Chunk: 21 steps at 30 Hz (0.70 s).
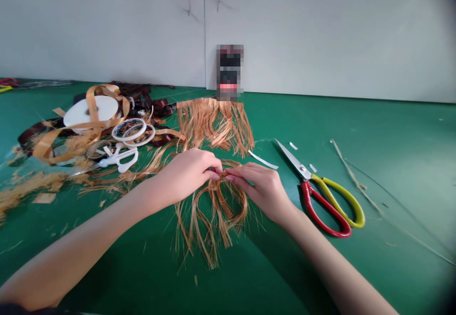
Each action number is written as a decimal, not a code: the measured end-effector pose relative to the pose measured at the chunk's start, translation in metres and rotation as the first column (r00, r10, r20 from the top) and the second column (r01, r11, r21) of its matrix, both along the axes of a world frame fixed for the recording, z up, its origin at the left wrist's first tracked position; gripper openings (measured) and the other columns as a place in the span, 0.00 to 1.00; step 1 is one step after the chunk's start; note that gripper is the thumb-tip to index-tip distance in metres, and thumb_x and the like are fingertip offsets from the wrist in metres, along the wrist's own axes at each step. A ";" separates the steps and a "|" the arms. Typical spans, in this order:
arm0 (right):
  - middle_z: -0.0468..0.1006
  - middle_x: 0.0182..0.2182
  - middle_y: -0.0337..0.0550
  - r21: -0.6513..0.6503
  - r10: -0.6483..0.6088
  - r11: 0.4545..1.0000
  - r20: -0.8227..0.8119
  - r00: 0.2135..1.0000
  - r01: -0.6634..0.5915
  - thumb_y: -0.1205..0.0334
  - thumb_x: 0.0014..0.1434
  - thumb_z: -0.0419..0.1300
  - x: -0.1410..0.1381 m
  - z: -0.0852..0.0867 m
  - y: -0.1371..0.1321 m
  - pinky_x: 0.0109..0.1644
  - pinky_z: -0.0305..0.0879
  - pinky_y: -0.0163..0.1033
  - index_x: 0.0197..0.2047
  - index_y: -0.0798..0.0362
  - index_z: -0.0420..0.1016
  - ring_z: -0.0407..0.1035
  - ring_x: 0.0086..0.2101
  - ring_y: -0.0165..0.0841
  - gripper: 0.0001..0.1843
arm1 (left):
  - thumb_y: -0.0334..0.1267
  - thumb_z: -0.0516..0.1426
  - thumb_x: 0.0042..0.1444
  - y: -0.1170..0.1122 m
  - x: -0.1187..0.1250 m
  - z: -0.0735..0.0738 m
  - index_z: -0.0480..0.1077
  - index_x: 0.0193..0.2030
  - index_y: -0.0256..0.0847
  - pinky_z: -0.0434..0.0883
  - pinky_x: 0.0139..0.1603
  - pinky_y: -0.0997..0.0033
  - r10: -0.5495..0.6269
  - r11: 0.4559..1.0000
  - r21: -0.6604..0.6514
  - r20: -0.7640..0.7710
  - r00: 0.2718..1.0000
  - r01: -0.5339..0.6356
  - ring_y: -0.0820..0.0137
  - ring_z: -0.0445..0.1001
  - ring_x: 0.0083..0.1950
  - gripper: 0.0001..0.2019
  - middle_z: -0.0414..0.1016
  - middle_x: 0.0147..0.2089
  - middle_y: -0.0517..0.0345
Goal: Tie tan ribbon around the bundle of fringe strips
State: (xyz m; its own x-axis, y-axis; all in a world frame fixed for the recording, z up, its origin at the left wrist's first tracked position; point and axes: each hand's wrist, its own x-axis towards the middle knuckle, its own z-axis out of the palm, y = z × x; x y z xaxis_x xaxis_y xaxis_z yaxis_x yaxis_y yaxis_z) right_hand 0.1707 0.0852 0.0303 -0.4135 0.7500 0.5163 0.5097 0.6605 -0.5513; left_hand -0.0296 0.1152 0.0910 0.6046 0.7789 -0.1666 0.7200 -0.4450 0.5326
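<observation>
My left hand (190, 170) and my right hand (261, 186) meet at the middle of the green table (356, 125), both pinching a bundle of thin tan raffia strands (213, 215). The fingertips press together on the bundle's top, and its loops and loose ends hang toward me on the table. A second fan of the same strands (213, 122) lies spread just beyond my hands. Scissors with red and yellow handles (320, 189) lie to the right of my right hand, blades pointing away.
At the left lie a white ribbon spool (90, 110), gold ribbon (53, 141), clear tape rings (133, 132), small white snips (119, 158), dark ribbon and fibre scraps. Thin stalks (352, 177) lie at the right. A white wall stands behind the table.
</observation>
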 end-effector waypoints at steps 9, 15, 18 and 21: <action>0.84 0.33 0.45 0.021 -0.013 1.000 -0.050 0.999 0.014 0.67 0.58 0.63 0.001 0.000 0.002 0.39 0.72 0.40 0.38 0.56 0.81 0.74 0.33 0.34 0.06 | 0.32 0.52 0.62 0.001 -0.003 -0.007 0.74 0.35 0.39 0.65 0.39 0.67 0.017 0.999 0.039 0.030 0.999 -0.018 0.67 0.73 0.38 0.10 0.77 0.37 0.57; 0.84 0.33 0.43 -0.016 -0.015 1.000 -0.070 0.997 0.014 0.69 0.59 0.62 0.001 -0.002 0.002 0.38 0.72 0.37 0.38 0.55 0.81 0.75 0.33 0.32 0.06 | 0.37 0.56 0.62 -0.002 0.003 -0.007 0.75 0.43 0.40 0.67 0.43 0.65 -0.023 0.992 0.122 0.054 0.998 0.016 0.64 0.75 0.44 0.08 0.78 0.44 0.56; 0.82 0.31 0.41 -0.043 -0.039 0.998 -0.093 0.995 0.036 0.69 0.58 0.63 0.000 0.000 0.001 0.37 0.72 0.36 0.41 0.54 0.79 0.75 0.32 0.30 0.07 | 0.35 0.57 0.62 -0.004 0.006 -0.010 0.76 0.44 0.40 0.67 0.43 0.65 -0.019 0.981 0.194 0.084 0.996 0.003 0.64 0.76 0.44 0.08 0.79 0.43 0.56; 0.80 0.30 0.39 -0.080 -0.082 0.994 -0.124 0.989 0.072 0.69 0.58 0.63 -0.001 0.000 -0.001 0.37 0.71 0.33 0.45 0.54 0.76 0.75 0.31 0.28 0.11 | 0.34 0.57 0.62 -0.005 0.006 -0.013 0.75 0.47 0.40 0.68 0.42 0.67 -0.011 0.945 0.325 0.120 0.993 -0.029 0.65 0.77 0.44 0.09 0.79 0.45 0.56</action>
State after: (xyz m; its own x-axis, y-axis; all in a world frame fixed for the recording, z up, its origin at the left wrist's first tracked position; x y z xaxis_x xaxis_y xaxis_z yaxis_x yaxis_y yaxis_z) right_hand 0.1697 0.0844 0.0302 -0.2875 0.8158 0.5018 0.4803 0.5761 -0.6614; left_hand -0.0235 0.1101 0.0785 0.5972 0.7840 0.1697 0.6652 -0.6022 0.4414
